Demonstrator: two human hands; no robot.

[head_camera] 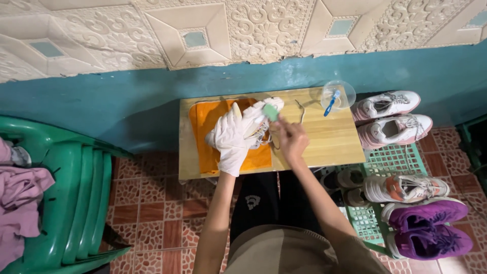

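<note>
White sneaker (261, 117) lies slanted, toe toward the wall, gripped by gloved left hand (231, 138); right hand (290, 136) pinches green sponge (271, 112).

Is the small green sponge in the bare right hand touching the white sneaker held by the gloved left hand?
Touching. The head view shows the green sponge pressed against the white sneaker, with no gap between them, above the orange cloth.

Left hand (231, 139), white-gloved, extended forward, fingers curled in a grip. Right hand (290, 136), bare, raised beside it, fingers pinched closed. Forearms converging, both elbows bent.
</note>
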